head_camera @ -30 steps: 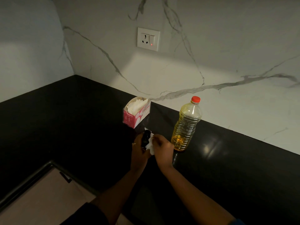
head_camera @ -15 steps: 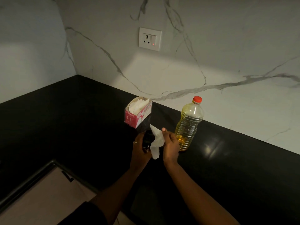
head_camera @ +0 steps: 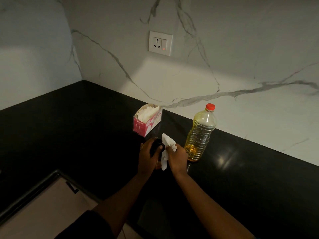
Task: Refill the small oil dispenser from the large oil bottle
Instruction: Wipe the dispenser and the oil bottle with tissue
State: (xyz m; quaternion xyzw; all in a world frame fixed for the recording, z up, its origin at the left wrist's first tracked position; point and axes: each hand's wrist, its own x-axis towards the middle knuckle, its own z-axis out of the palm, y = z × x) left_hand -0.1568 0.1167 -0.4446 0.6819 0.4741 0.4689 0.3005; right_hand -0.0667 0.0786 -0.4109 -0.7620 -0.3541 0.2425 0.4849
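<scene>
The small oil dispenser [head_camera: 155, 147] has a dark top and is mostly hidden inside my left hand [head_camera: 146, 157], which grips it over the black counter. My right hand [head_camera: 177, 156] pinches a crumpled white tissue [head_camera: 167, 149] and holds it against the dispenser's right side. The large oil bottle [head_camera: 200, 135] stands upright just right of my right hand, clear plastic with a red cap on, yellow oil low in its base.
A pink tissue box [head_camera: 146, 120] with white tissues sits behind my hands by the marble wall. The black counter [head_camera: 250, 178] runs right and left into a corner. A wall socket [head_camera: 160, 43] hangs above. A drawer front with handle [head_camera: 72, 188] lies below left.
My right hand lifted the tissue up beside the dispenser, then drew it down along the dispenser's side. My left hand kept its grip. The large bottle stayed put.
</scene>
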